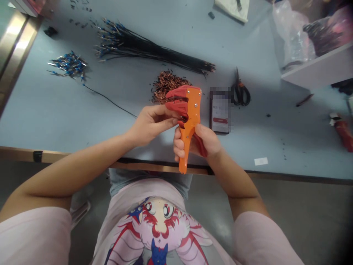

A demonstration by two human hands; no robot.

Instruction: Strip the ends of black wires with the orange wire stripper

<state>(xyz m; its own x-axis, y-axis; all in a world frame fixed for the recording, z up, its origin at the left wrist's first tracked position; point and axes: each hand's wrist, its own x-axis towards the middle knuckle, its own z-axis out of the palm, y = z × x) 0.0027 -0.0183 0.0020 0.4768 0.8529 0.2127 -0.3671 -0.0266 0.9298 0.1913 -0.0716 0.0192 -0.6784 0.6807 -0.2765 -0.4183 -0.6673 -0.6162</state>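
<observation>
My right hand (pixel 204 141) is wrapped round the handles of an orange and red wire stripper (pixel 192 114), held upright over the near part of the table. At the stripper's red jaws, the fingers of my left hand (pixel 150 123) pinch a thin black wire (pixel 110 100). The wire trails off to the left and ends in a blue terminal on the tabletop. Its tip at the jaws is too small to make out. Behind the tool lies a pile of copper and black wire scraps (pixel 168 82).
A bundle of black wires (pixel 154 50) stretches across the back. Loose blue terminals (pixel 70 64) are heaped at left. To the right are a phone (pixel 220 114), scissors (pixel 241 92), a white label (pixel 260 161), a red-handled tool (pixel 343 132) and a bin (pixel 320 70) with plastic bags.
</observation>
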